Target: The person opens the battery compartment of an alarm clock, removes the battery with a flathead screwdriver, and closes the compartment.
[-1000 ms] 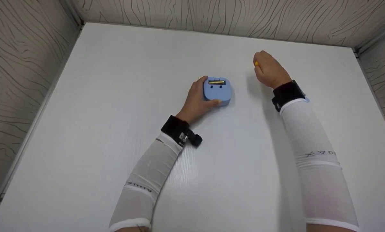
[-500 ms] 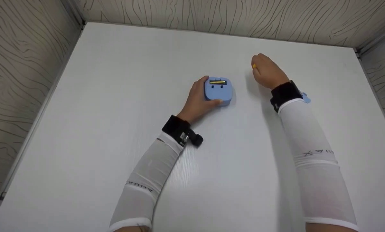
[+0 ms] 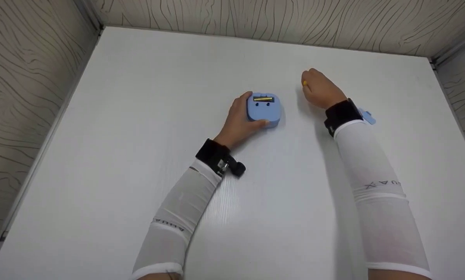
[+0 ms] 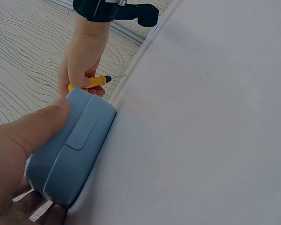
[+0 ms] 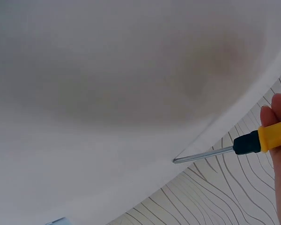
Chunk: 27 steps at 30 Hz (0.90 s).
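A light blue, rounded box-shaped device [image 3: 264,112] sits on the table with a battery [image 3: 263,99] showing in its uncovered slot. Two dark dots lie below that slot. My left hand [image 3: 238,121] grips the device from its left side, thumb along the near edge. To the right, my right hand [image 3: 321,90] is raised above the table, its fingers curled round the yellow handle of a screwdriver [image 4: 96,82]. The metal shaft [image 5: 206,154] and dark collar show in the right wrist view. The tip points away from the device and touches nothing that I can make out.
A small light blue cover [image 3: 368,116] lies on the white table [image 3: 158,97], partly hidden behind my right wrist. Wood-patterned panels [image 3: 256,19] stand along the table's far edge and both sides.
My right hand has moved slightly left and nearer with the screwdriver. More of the small blue cover shows past the wrist. The left hand and device stay almost still.
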Each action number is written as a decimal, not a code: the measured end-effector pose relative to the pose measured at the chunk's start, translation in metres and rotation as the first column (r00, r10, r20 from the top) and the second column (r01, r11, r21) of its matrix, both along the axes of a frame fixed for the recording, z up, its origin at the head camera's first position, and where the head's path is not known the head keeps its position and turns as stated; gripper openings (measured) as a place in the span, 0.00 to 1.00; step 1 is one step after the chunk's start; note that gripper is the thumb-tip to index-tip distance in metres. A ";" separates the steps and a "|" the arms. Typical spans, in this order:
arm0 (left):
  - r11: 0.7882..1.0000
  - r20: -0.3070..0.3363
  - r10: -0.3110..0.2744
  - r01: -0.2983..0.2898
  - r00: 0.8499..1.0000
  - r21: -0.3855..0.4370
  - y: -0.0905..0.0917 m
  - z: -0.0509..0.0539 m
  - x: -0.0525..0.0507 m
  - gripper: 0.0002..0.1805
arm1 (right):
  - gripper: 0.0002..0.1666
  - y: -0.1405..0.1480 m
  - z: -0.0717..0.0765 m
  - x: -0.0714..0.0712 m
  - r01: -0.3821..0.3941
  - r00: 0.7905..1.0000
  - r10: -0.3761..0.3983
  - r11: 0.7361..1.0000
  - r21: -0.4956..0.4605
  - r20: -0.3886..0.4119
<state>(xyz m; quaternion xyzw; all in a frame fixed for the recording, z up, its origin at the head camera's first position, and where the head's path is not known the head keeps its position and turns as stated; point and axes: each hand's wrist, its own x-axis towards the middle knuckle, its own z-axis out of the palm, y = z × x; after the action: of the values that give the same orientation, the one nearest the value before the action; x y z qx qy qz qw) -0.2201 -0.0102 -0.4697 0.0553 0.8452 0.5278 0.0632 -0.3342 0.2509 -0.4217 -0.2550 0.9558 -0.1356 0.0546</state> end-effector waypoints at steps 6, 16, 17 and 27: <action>1.000 -0.008 0.004 -0.003 1.000 0.001 0.000 0.000 0.000 0.54 | 0.10 0.000 0.001 -0.002 0.003 0.999 -0.005 0.999 0.036 0.051; 1.000 -0.002 0.006 -0.006 1.000 -0.013 0.002 0.000 -0.001 0.53 | 0.18 -0.003 -0.002 -0.003 0.063 0.993 -0.071 0.994 0.086 0.094; 1.000 0.000 0.008 -0.008 1.000 -0.014 0.002 0.000 -0.001 0.53 | 0.18 -0.003 -0.003 -0.003 0.071 0.992 -0.079 0.994 0.089 0.095; 1.000 0.010 0.013 -0.013 1.000 -0.013 0.001 0.000 -0.001 0.54 | 0.22 -0.007 -0.002 -0.002 0.167 0.976 -0.177 0.982 0.090 0.125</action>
<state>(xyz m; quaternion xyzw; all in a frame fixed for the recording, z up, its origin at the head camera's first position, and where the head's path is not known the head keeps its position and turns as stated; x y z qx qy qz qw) -0.2211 -0.0088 -0.4697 0.0469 0.8486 0.5230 0.0644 -0.3360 0.2436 -0.4238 -0.1595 0.9732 -0.1187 0.1159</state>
